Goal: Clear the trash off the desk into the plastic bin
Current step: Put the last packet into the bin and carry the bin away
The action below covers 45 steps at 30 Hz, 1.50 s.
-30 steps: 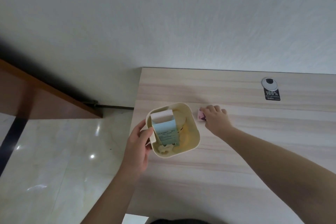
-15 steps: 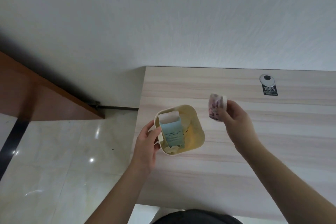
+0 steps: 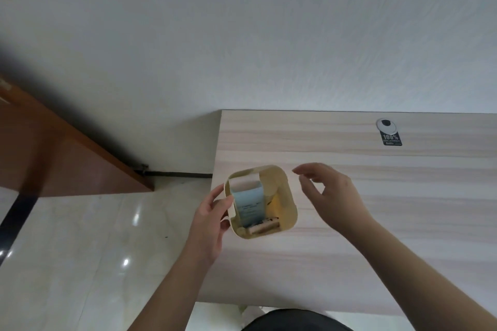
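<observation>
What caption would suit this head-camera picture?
Left hand steadies the cream bin on the desk; the open right hand hovers beside it.

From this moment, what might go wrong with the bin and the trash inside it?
1. The plastic bin sits at the desk's left edge, steadied only by the left hand; a nudge might push it off onto the floor.
2. The blue carton stands tall, reaching the rim, so it may block further trash.
3. The open right hand hovers close and might bump the bin when withdrawing.

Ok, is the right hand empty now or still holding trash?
Empty: the right hand hovers open beside the plastic bin, fingers spread, nothing between them.
</observation>
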Each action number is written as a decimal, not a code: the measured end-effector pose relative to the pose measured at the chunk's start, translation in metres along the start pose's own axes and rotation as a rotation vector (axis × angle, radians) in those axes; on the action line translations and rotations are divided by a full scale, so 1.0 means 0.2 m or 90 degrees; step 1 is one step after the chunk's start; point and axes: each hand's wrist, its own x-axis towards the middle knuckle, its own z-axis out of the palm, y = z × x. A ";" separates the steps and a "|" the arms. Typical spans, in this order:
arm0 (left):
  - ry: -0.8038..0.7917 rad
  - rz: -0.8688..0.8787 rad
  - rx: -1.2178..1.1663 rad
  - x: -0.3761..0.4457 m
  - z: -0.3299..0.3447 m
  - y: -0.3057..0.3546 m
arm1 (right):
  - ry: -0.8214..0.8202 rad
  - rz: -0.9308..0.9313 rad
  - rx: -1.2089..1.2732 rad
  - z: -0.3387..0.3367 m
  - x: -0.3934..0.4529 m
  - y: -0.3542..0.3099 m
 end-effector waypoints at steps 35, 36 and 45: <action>-0.511 0.229 0.499 -0.30 -0.08 0.34 | -0.237 0.332 0.699 0.08 -0.34 -0.08; -0.507 0.243 0.498 -0.30 -0.07 0.33 | -0.211 0.338 0.690 0.08 -0.36 -0.09; -0.468 0.297 0.325 -0.39 0.02 0.19 | 0.079 0.348 0.440 -0.03 -0.50 0.05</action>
